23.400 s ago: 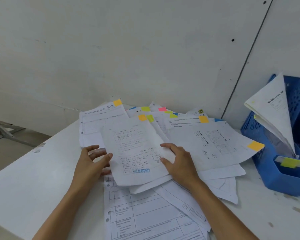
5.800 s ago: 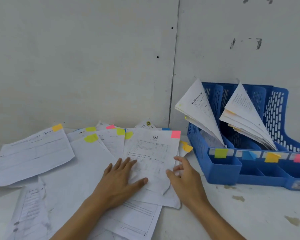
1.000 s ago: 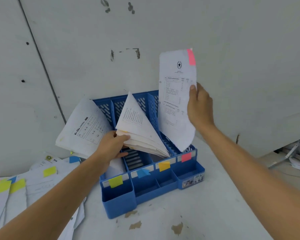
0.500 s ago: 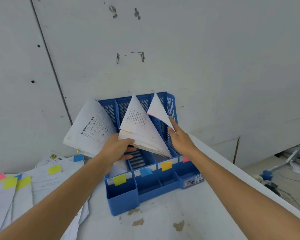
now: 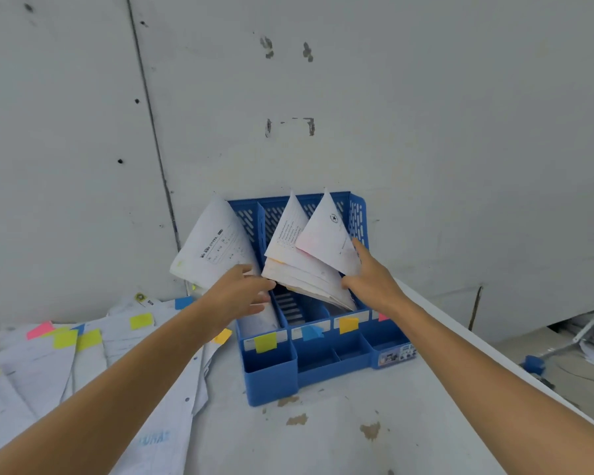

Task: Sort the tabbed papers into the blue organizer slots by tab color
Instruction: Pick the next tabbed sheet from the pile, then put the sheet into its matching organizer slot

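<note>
- Four slots in the blue organizer (image 5: 271, 378), right?
- Yep. Marked in front with a yellow tab (image 5: 265, 342), a blue tab (image 5: 311, 332), an orange tab (image 5: 348, 325) and a pink tab (image 5: 382, 317), to show the colour for each slot.
- And the star paper (image 5: 328, 234)?
- Stands in the far right slot, behind the pink tab, leaning on the middle stack (image 5: 302, 269).
- Why the right hand (image 5: 371, 281) there?
- Lays straight fingers (image 5: 357, 246) along that sheet, not curled round it. Probably to push it all the way down.
- And the left hand (image 5: 240, 289)?
- Sits between the left bundle (image 5: 216, 245) and the middle stack, fingers bent. Can't tell if gripping or just touching. Seems to hold the floppy stacks apart, to stop a mix-up.
- More to do?
- Lots. Plenty of loose papers (image 5: 83, 358) with bright tabs, spread flat on the table (image 5: 340, 450), left of the organizer, easy to see and pick.
</note>
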